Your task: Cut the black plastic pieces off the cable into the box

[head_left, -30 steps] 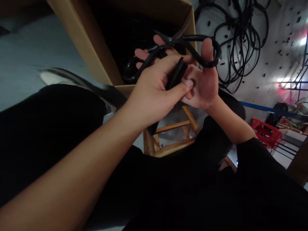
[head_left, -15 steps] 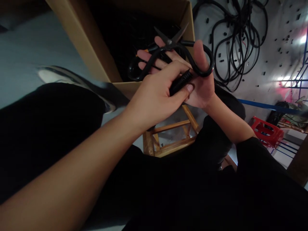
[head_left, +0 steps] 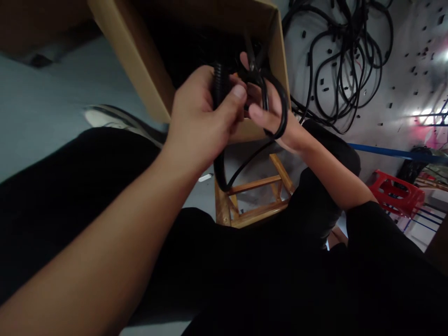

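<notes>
With 12 o'clock at the top of the view, the left forearm rises from 7 o'clock and the left hand (head_left: 201, 116) turns its back upward, fingers curled in and thumb pressed forward, clamping a black ribbed tube (head_left: 218, 84) between thumb and fingers. The right forearm comes in from 4 o'clock; the right hand (head_left: 268, 105) is half curled, its thumb through one handle loop of the scissors (head_left: 282, 98). Its fingertips meet the left hand's, and I cannot tell whether they pinch anything there, since fingers and handles overlap.

Two hands show, with one ribbed tube and one pair of scissors. There is one cardboard box (head_left: 284, 56), one red stool (head_left: 397, 193), one wooden frame (head_left: 257, 184) and one shoe (head_left: 112, 116). The small black bits on the floor (head_left: 376, 109) are too many to count.

The ribbed tube sticks up toward 12 o'clock from the left hand's grip. A black cord (head_left: 220, 175) hangs below that hand at 6 o'clock and bends back up toward 1 o'clock. The scissors lie over the right hand, blades slightly parted and aimed at about 12 o'clock, over the dark inside of the box. From the hands, the wooden frame is at 6 o'clock, the red stool at 4, a tangle of black cables (head_left: 346, 46) at 2, and the shoe at 9.
</notes>
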Action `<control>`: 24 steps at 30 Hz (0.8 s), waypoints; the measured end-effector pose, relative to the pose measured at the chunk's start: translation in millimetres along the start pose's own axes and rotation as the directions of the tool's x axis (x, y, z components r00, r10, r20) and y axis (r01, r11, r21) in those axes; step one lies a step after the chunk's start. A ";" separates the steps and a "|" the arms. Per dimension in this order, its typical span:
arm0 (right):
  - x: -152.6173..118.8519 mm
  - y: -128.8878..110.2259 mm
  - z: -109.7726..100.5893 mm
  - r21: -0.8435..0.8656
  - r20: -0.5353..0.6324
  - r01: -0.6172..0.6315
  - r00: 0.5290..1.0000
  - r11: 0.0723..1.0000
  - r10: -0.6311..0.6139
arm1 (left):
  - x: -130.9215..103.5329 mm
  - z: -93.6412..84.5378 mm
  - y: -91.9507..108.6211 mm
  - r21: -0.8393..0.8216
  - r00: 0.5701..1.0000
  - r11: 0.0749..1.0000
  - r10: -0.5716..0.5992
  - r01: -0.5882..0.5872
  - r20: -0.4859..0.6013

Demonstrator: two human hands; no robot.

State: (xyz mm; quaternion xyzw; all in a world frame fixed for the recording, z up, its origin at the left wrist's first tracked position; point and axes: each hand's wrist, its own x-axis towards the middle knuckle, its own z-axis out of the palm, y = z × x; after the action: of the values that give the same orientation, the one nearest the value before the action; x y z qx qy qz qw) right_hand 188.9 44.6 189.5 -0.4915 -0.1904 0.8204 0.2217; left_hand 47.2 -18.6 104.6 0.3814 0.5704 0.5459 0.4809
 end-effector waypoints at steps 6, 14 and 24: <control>3.7 8.4 1.1 0.121 -0.026 -0.007 1.000 0.993 0.010 | 7.4 0.7 -5.2 -0.107 0.981 0.982 -0.143 0.157 0.132; -7.7 8.1 -9.3 0.051 -0.014 0.015 1.000 0.999 -0.014 | 7.7 -7.2 -5.3 -0.124 0.969 0.973 -0.172 0.195 0.176; -10.7 5.6 -7.8 -0.078 -0.026 0.058 0.998 0.995 -0.060 | 14.5 -9.4 -14.4 0.076 0.995 0.995 0.067 -0.061 -0.071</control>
State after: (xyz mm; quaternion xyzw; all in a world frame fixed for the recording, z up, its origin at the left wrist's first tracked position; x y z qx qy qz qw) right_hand 199.4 34.8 190.7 -0.5056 -0.2333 0.7984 0.2294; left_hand 35.8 -8.7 87.8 0.3968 0.5948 0.5531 0.4275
